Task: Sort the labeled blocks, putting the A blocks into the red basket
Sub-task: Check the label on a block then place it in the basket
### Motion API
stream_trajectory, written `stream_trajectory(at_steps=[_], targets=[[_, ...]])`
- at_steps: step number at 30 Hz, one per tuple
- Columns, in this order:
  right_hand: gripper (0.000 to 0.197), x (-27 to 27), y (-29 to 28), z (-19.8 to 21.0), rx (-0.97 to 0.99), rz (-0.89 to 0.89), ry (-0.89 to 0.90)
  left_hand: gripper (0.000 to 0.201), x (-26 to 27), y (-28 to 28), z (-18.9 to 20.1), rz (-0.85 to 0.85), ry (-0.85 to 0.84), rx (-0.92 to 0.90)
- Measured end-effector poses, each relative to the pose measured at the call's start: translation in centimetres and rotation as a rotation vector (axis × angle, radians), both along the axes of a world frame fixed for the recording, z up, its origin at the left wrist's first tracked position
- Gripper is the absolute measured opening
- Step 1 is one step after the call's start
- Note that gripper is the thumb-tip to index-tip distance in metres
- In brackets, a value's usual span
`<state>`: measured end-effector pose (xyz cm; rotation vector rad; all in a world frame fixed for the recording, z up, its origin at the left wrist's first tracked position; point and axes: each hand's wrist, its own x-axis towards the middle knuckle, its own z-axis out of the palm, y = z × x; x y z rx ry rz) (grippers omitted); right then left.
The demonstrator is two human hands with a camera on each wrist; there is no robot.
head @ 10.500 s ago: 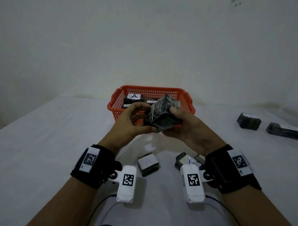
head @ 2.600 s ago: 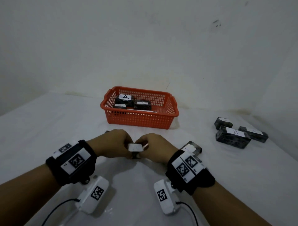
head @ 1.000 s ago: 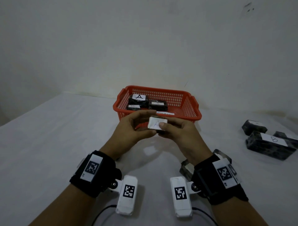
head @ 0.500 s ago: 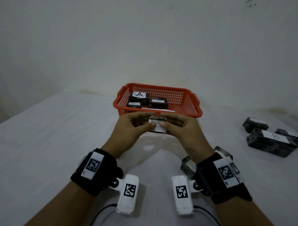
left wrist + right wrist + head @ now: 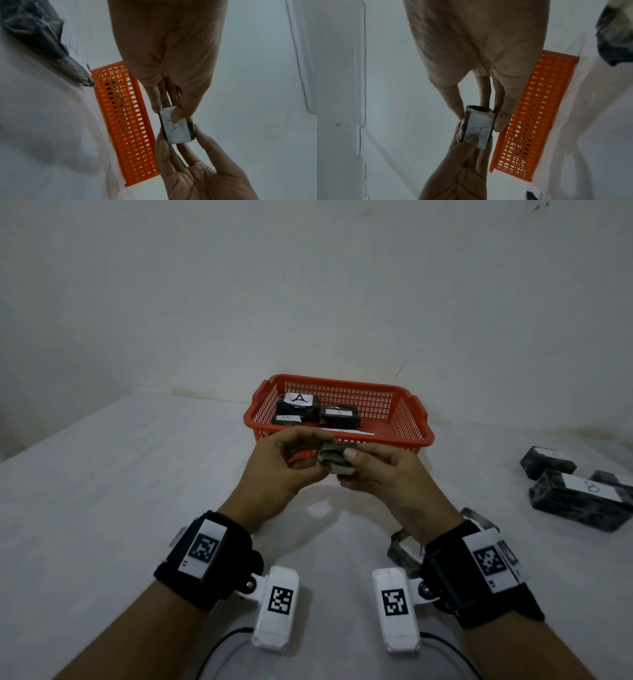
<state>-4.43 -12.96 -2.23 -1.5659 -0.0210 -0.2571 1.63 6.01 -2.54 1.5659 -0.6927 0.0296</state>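
Both hands hold one small dark block point(image 5: 334, 455) in the air just in front of the red basket point(image 5: 407, 436). My left hand point(image 5: 322, 455) pinches its left end and my right hand point(image 5: 347, 469) pinches its right end. The block's white label reads A in the wrist views, on the block point(image 5: 176, 127) and the block point(image 5: 477, 129). Its dark side faces up in the head view. Inside the basket lie a block labelled A point(image 5: 298, 402), a second A block point(image 5: 339, 416) and a smaller block point(image 5: 287, 419) whose label I cannot read surely.
Three dark blocks lie at the right: a large one marked B point(image 5: 579, 501), one behind it point(image 5: 548, 462) and one point(image 5: 606, 477) partly hidden. Another block point(image 5: 402, 546) lies on the white table point(image 5: 120, 491) under my right wrist. A wall stands close behind the basket.
Over the last second the hands have turned the block, so its label went from facing up to facing down and towards me. The hands stayed just in front of the basket.
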Motion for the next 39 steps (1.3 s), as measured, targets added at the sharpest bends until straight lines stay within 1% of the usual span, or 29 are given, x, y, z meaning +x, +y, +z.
stream_trajectory(at_steps=[4, 9, 13, 16, 19, 23, 27, 30, 33, 35, 39], targets=[[0.027, -0.12, -0.4, -0.03, -0.024, -0.058, -0.052, 0.042, -0.03, -0.19, 0.0, -0.05, 0.076, 0.021], [0.027, -0.02, -0.44, -0.07, -0.065, -0.06, -0.079, 0.03, -0.02, -0.51, -0.14, 0.026, 0.081, 0.068], [0.029, -0.03, -0.41, -0.11, -0.073, -0.072, -0.097, 0.028, 0.0, -0.39, -0.01, 0.015, 0.11, 0.045], [0.032, -0.03, -0.44, -0.12, -0.061, -0.08, -0.094, 0.031, -0.17, -0.55, 0.09, 0.052, 0.082, 0.021], [0.036, 0.14, -0.28, -0.1, 0.021, -0.039, -0.047, 0.037, -0.27, -0.58, 0.21, 0.069, 0.065, -0.003], [0.029, 0.14, -0.29, 0.09, 0.081, -0.01, 0.031, 0.041, -0.48, -0.39, 0.38, 0.016, 0.05, -0.03], [0.025, -0.02, -0.4, -0.06, 0.057, -0.03, -0.032, 0.045, -0.64, -0.47, 0.33, -0.042, 0.047, 0.011], [0.027, -0.01, -0.6, -0.2, 0.022, -0.067, -0.067, 0.035, -0.55, -0.7, 0.14, -0.043, 0.1, 0.013], [0.028, 0.02, -0.41, -0.19, 0.003, -0.063, -0.05, 0.026, -0.3, -0.86, -0.16, 0.053, 0.098, 0.015], [0.028, 0.01, -0.24, -0.17, -0.021, -0.077, -0.051, 0.025, -0.23, -0.91, -0.27, 0.076, 0.089, 0.022], [0.029, -0.09, -0.23, -0.09, -0.036, -0.09, -0.092, 0.024, -0.33, -0.9, -0.14, 0.067, 0.085, 0.006]])
